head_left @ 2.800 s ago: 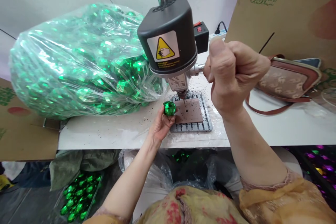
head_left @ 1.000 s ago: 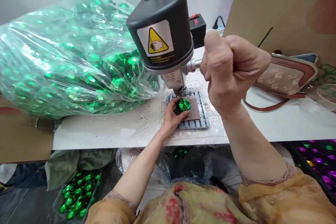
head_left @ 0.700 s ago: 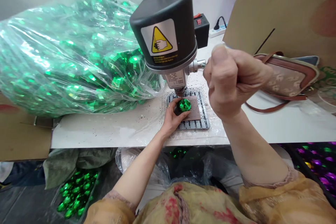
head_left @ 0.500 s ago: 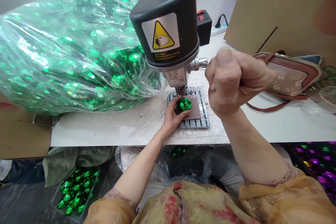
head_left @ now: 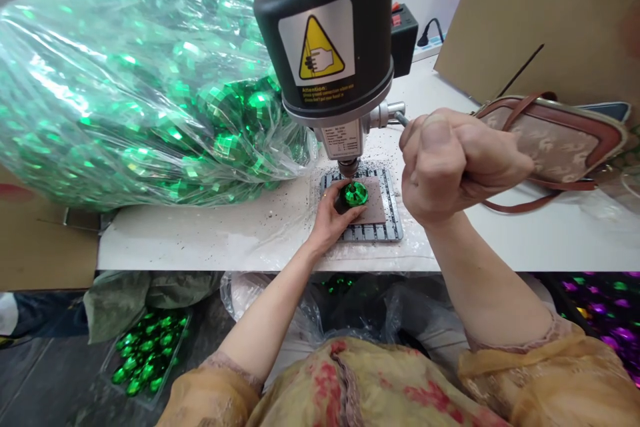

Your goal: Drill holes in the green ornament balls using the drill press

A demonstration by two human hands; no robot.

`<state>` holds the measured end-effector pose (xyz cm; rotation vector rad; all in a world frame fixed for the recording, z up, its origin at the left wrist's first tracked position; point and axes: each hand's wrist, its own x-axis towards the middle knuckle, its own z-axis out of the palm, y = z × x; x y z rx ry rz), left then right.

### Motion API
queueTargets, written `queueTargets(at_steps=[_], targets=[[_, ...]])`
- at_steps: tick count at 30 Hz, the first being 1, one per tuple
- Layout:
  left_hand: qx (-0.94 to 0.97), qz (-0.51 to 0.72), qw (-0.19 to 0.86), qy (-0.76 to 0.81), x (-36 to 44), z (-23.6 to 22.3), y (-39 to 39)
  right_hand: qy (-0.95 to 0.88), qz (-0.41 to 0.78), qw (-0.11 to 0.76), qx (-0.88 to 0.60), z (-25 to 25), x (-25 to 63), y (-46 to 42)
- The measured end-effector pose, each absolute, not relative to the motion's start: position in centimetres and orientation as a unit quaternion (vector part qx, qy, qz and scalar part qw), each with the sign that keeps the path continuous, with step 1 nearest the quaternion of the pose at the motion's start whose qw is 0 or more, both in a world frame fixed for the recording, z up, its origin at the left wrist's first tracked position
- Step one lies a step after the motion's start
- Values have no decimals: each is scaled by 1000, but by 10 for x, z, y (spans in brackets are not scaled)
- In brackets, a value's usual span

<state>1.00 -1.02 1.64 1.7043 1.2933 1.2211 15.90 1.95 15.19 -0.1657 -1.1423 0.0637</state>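
A shiny green faceted ball (head_left: 356,193) sits under the chuck of a black drill press (head_left: 325,47). My left hand (head_left: 333,217) is closed around the ball's left side, with thumb and forefinger on it. Beneath lies a brownish square pad (head_left: 376,203) on the slotted metal base (head_left: 395,227). My right hand (head_left: 443,163) is a fist around the feed lever (head_left: 401,119) on the press's right side; most of the lever is hidden in the fingers. The chuck (head_left: 349,165) stands just above the ball; whether the bit touches it I cannot tell.
A big clear plastic bag (head_left: 150,93) of green balls stands left of the press. On the right are a patterned handbag (head_left: 560,140) and a cardboard box (head_left: 500,27). Dark shavings dot the white table (head_left: 165,240). Below its edge is a bin (head_left: 145,353) of green balls.
The view has shifted a little, so the press appears slightly higher and farther right. Both hands keep their grips, and the right fist sits slightly lower relative to the press.
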Motion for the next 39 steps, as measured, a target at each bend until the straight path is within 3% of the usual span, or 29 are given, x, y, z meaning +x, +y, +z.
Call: queueTargets(at_steps=[12,19,25,29,32,39], targets=[[648,469,333,500,11,19,-13,-578,-18,814,-62,134,164,19],[629,482,345,503,14,20,-12,-516,103,823,-214,192,157,4],[674,493,184,518,-1,22,-66,-522,105,826,-186,205,156,12],[888,288,133,334,-23,7,-121,-514,107,838,-147,202,155,15],[937,195,73,281,-36,0,-143,-512,110,836,-164,202,155,13],[893,307,-86,317,-48,47,-87,-527,151,801,-238,199,160,3]])
